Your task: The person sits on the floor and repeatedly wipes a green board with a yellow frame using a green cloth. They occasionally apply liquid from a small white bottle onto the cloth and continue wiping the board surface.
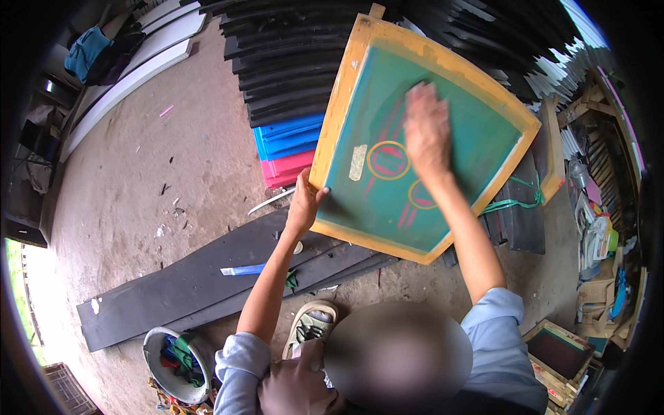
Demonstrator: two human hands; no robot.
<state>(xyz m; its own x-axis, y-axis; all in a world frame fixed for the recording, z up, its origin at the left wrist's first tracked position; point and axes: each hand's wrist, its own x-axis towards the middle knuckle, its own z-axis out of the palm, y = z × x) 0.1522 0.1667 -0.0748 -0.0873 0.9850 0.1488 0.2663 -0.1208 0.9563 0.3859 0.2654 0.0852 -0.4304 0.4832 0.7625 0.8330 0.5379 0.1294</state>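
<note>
A screen-printing frame (443,52) with a yellowish wooden border stands tilted in front of me. Green mesh (477,138) fills it, with pinkish stripes, two yellow-ringed round marks and a pale patch of tape (357,162). My left hand (304,202) is closed on the lower left border, thumb on the front face. Against the upper middle of the mesh lies my right hand (427,128), smeared by motion. Something dark shows at its fingertips; I cannot tell whether it is a held thing or a shadow.
Stacked black sheets (283,76) rise behind, above blue sheets (290,137) and pink ones (285,168). Long black boards (187,277) lie on the floor, a blue strip (242,270) on them. A bucket of rags (155,353) stands lower left. Cluttered shelving (609,277) lines the right.
</note>
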